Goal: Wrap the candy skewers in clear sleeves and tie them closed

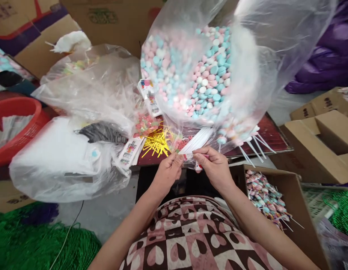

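Note:
Near the table's front edge, my left hand (170, 167) pinches the edge of what looks like a small clear plastic bag (187, 162). My right hand (216, 168) is closed at its other side, fingertips on a small red-and-white printed piece (198, 167). The bag's contents are hard to make out. Just beyond my fingers lies a bundle of white sticks (198, 139). Yellow twist ties (157, 142) are heaped to the left, beside red gummy candies (145, 124) and a stack of printed cards (131, 150). Behind stands a large clear bag of pink, blue and white candies (210, 80).
Marshmallow-like pops on white sticks (254, 144) overhang the table's right edge. Below, a cardboard box (299, 210) holds wrapped pops (265, 195). A red basket (35, 112) and a bag of white sheets (58, 150) are at left. Green tinsel-like strands (44, 240) cover the floor.

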### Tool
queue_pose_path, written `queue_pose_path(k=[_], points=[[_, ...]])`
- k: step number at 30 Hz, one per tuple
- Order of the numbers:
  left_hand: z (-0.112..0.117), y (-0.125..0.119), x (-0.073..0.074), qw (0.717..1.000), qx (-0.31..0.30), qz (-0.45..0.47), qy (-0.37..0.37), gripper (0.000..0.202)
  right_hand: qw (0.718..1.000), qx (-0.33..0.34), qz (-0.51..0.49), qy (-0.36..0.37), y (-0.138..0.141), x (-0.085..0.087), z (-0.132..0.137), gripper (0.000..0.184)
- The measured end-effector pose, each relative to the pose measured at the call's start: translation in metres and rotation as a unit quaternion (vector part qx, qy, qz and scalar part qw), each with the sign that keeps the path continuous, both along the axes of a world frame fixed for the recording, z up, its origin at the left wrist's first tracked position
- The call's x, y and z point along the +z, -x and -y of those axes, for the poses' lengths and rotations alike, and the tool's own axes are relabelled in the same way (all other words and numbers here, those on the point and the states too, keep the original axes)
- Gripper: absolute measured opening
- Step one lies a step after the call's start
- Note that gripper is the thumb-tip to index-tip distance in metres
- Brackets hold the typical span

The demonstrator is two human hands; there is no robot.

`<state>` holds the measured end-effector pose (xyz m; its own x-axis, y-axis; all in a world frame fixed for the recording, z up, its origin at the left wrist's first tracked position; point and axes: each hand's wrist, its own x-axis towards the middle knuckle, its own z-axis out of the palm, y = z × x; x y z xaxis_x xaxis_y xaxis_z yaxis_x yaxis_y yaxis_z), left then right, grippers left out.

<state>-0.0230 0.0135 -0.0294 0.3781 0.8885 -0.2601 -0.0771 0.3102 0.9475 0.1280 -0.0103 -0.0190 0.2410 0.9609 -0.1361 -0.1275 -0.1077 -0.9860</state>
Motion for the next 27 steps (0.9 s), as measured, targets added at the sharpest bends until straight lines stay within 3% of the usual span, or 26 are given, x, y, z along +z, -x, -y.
queue_pose_path(k=[4, 10, 17, 19, 22, 25, 27], points=[[-0.006, -0.008, 0.004, 0.999, -0.036, -0.014, -0.028, 0.029, 0.997, -0.029, 0.065, -0.025, -0.015, 0.003, 0.002, 0.026], [-0.008, -0.031, 0.005, 0.999, -0.03, 0.009, -0.009, 0.043, 0.982, -0.055, 0.162, -0.084, -0.037, 0.01, 0.01, 0.037], [-0.009, -0.053, 0.012, 0.991, -0.125, 0.032, 0.039, 0.027, 0.962, -0.071, 0.238, -0.115, -0.061, 0.008, 0.015, 0.05], [-0.01, -0.059, 0.012, 0.993, -0.104, 0.034, 0.049, 0.029, 0.961, -0.05, 0.246, -0.115, -0.068, 0.008, 0.017, 0.049], [-0.013, -0.065, 0.011, 0.995, -0.025, 0.055, 0.076, 0.036, 0.964, -0.03, 0.249, -0.09, -0.086, 0.008, 0.022, 0.042], [-0.014, -0.065, 0.011, 0.991, 0.039, 0.074, 0.1, 0.041, 0.95, -0.1, 0.295, -0.041, -0.119, 0.009, 0.023, 0.038], [-0.014, -0.065, 0.011, 0.988, 0.06, 0.085, 0.112, 0.043, 0.911, -0.162, 0.378, -0.006, -0.147, 0.008, 0.02, 0.037]])
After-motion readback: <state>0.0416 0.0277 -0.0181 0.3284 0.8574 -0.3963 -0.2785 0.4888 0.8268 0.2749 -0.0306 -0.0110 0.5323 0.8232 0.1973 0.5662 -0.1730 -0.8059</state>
